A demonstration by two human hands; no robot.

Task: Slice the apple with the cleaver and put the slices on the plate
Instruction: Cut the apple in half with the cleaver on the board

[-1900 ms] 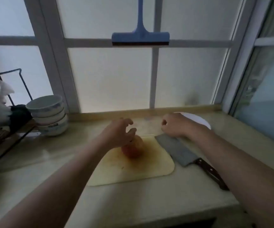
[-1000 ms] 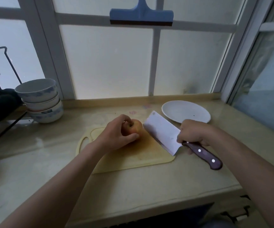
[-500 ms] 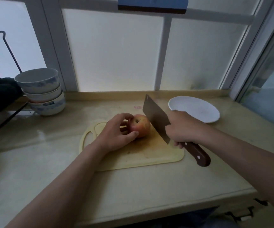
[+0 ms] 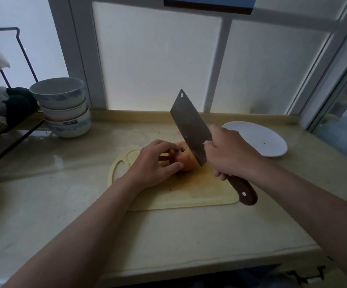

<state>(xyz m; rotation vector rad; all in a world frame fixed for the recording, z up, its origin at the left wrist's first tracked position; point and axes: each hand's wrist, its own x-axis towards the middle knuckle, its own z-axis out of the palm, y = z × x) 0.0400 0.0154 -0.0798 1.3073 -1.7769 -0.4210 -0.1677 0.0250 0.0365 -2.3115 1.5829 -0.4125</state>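
Hands (image 4: 153, 163) (image 4: 230, 156) around half-hidden apple (image 4: 186, 162) and cleaver (image 4: 189, 123)

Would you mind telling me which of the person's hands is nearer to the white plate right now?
Right. The right hand, gripping the cleaver, is just left of the plate; the left hand holds the apple farther left, beyond the blade.
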